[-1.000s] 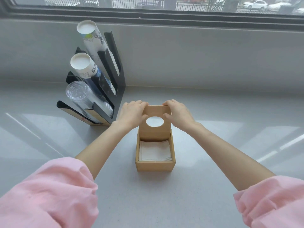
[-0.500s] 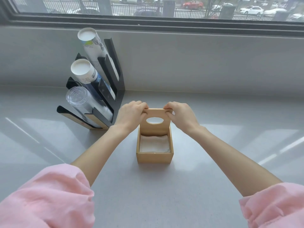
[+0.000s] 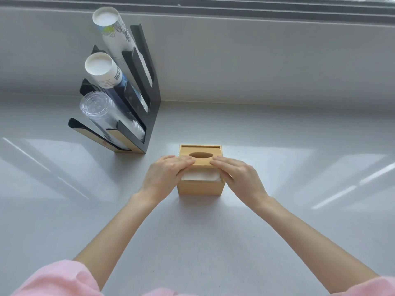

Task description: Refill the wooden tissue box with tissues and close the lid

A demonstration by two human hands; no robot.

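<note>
Head view, the only one you have: your wooden tissue box [image 3: 201, 186] sits on the pale grey counter [image 3: 213, 242], and everything else is placed from it. The lid [image 3: 201, 160] with its oval hole [image 3: 201, 155] lies nearly flat over the far part of the box, its near edge lifted slightly, so a strip of white tissues [image 3: 202, 176] shows in the gap between lid and front wall.

Your left hand [image 3: 164, 176] rests on the left side of the box, fingers pressed together and laid flat on the lid's left near corner, fingertips just beside the oval hole. Your right hand [image 3: 237, 176] mirrors it on the right side, fingers together and extended over the lid's right near corner; its thumb runs along the box's right rim. Whether the thumbs grip under the lid edge you cannot tell.

Beyond the box to the left stands a black cup holder [image 3: 147, 99], leaning, with two stacks of white paper cups [image 3: 100, 67] and below them a stack of clear plastic cups [image 3: 100, 110]. Behind the box rises the grey wall [image 3: 256, 60] under the window frame. Pink sleeves [image 3: 57, 278] show nearest to you.
</note>
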